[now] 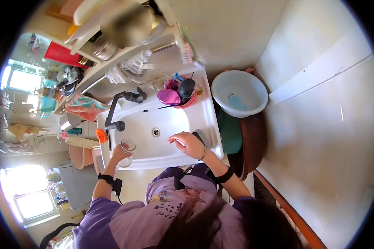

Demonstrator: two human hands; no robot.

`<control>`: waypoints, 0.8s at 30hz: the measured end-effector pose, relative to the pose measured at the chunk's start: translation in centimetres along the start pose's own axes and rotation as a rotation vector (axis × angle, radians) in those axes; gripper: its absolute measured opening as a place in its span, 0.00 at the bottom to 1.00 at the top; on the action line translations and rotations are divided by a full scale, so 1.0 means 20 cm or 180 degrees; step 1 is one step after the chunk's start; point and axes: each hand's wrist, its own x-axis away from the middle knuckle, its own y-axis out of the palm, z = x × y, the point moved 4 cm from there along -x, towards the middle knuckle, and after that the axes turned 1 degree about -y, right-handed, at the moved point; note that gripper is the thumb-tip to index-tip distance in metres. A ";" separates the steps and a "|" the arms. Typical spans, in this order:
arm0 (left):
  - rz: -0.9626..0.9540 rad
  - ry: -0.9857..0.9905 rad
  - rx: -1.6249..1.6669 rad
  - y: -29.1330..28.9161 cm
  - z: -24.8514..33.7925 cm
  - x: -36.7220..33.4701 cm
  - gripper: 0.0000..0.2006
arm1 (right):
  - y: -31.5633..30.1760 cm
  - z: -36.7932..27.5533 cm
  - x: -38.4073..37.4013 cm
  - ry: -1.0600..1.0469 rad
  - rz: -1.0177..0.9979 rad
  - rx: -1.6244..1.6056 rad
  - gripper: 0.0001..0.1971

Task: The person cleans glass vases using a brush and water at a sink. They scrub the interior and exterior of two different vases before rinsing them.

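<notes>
At the sink's near left edge, my left hand [119,154] is wrapped round a clear drinking glass [125,161], whose round rim faces up. My right hand [189,145] hovers over the right side of the white sink [147,148], its fingers stretched out and loose, holding nothing. Beside my right wrist, a dark flat object [201,137] lies on the sink's right rim, partly hidden. The black faucet [111,112] bends over the left of the bowl, and the metal drain [156,132] shows between my hands.
A red basket [191,101] with a pink scoop [168,97] and a black round item stands at the sink's back right. An orange object [101,135] sits by the left rim. Right of the sink is a pale basin [257,96]. White cloths [131,66] hang from a rail behind.
</notes>
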 end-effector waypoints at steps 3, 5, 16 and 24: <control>0.0039 -0.0142 0.0072 -0.02 -0.01 0.02 0.18 | -0.01 0.06 0.02 -0.0013 -0.0087 0.0070 0.08; 0.0096 -0.0039 0.0036 -0.02 -0.02 0.02 0.18 | -0.04 0.09 0.02 -0.0105 0.0035 0.0046 0.08; -0.0020 -0.0514 0.0024 -0.01 -0.01 0.05 0.21 | -0.73 0.17 -0.25 0.0211 0.1486 0.0487 0.07; 0.0077 -0.0653 -0.0156 -0.08 0.19 0.10 0.21 | -0.98 0.38 -0.79 0.0032 0.1717 0.0970 0.09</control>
